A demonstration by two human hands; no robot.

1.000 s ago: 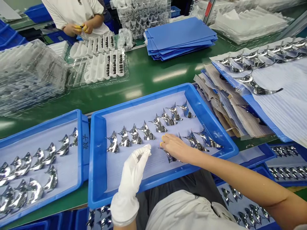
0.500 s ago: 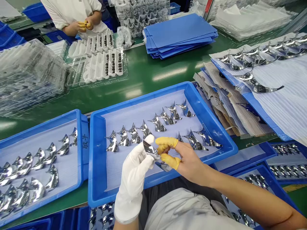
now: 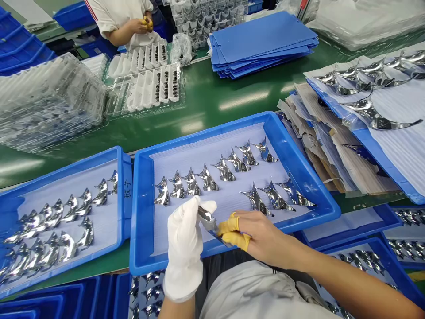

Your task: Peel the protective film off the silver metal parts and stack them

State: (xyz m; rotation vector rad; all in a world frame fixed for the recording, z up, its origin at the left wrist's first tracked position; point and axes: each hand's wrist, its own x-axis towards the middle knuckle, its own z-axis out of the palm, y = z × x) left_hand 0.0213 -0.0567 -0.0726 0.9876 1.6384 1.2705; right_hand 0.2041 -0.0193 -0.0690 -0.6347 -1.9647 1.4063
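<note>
My left hand (image 3: pixel 184 241), in a white glove, and my right hand (image 3: pixel 255 232), with yellow finger cots on thumb and forefinger, both pinch one shiny chrome fin-shaped part (image 3: pixel 208 219). They hold it just above the near edge of the middle blue tray (image 3: pixel 143 195). On the tray's pale liner stands a curved row of several chrome parts (image 3: pixel 206 177), with three more (image 3: pixel 275 197) at the right.
A second blue tray (image 3: pixel 63 217) of chrome parts lies at the left. More trays sit below and at the right. Stacked paper sheets (image 3: pixel 318 137), blue boards (image 3: pixel 262 44) and clear blister packs (image 3: pixel 46 102) lie on the green bench. A person's hands (image 3: pixel 141 24) work across it.
My right hand picked a chrome part off the liner and brought it to my left hand. Both hands then drew it toward the tray's near edge.
</note>
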